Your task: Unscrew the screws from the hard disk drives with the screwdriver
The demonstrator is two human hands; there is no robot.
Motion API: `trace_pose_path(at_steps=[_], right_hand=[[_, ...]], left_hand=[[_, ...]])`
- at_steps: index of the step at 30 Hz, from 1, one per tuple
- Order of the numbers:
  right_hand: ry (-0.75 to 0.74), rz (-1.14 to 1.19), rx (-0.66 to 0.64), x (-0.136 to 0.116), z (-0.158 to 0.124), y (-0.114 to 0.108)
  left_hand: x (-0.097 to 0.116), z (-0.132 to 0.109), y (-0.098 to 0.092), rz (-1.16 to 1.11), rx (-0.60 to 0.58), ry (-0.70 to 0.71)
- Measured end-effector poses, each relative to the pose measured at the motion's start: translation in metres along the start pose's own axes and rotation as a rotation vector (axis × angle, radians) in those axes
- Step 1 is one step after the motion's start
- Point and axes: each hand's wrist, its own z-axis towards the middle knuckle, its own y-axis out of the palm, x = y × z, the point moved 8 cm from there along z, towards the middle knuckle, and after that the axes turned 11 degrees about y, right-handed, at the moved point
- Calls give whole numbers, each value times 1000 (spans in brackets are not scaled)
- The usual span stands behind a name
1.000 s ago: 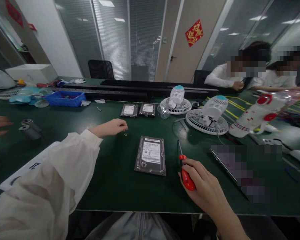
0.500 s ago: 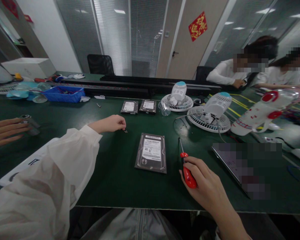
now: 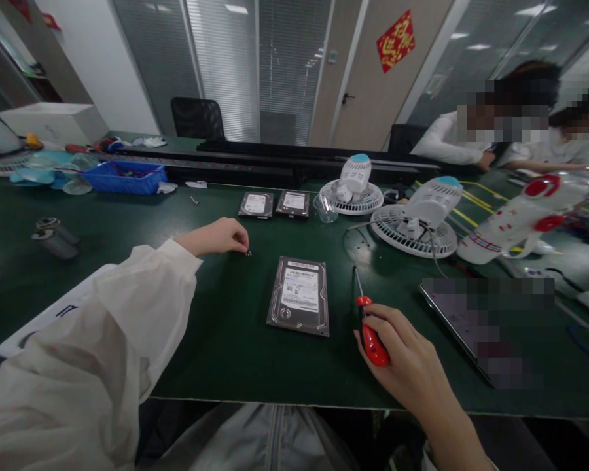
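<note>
A hard drive [image 3: 299, 295] lies label-up on the green table [image 3: 235, 340] in front of me. My left hand [image 3: 222, 236] rests on the table to its upper left, fingers pinched together beside a small screw [image 3: 248, 252]. My right hand [image 3: 406, 358] is closed on the red handle of a screwdriver [image 3: 368, 326], whose shaft points away from me along the drive's right side.
Two more hard drives [image 3: 276, 203] and a clear cup [image 3: 324, 209] lie further back. Two white fans [image 3: 397, 209] and a white-red toy [image 3: 525, 219] stand right. A blue bin [image 3: 125, 177] and two grey cylinders [image 3: 53, 238] are left. Two people sit far right.
Another person's hand at the left edge has drawn back out of view. My own hands have hardly moved; the view has tilted slightly.
</note>
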Motion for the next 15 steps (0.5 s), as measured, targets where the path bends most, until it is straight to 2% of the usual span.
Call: trace_pose_path(at_steps=[15], right_hand=[[15, 2, -9, 1, 1, 0]], left_hand=[[6, -6, -1, -44, -61, -5]])
